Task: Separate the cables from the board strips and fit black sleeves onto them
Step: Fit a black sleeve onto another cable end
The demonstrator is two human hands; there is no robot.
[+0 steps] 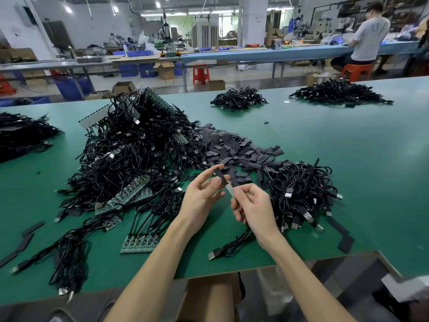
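Note:
My left hand (204, 194) pinches a flat black sleeve (221, 176) between thumb and fingers. My right hand (251, 205) pinches the small board end (230, 189) of a black cable (228, 248), whose tip sits at the sleeve's mouth. The cable trails down under my right wrist to a USB plug near the table's front edge. Behind my hands lies a heap of loose black sleeves (234, 147). To the left rises a big tangle of cables (130, 154) still joined to green board strips (130, 194). A short board strip (139, 245) lies at the front.
A pile of coiled cables (301, 189) sits right of my hands. More cable piles lie at the far middle (239, 98), far right (339, 91) and left edge (21, 135) of the green table (371, 159). Stray sleeves (25, 240) lie front left. A seated person (366, 36) works at another bench.

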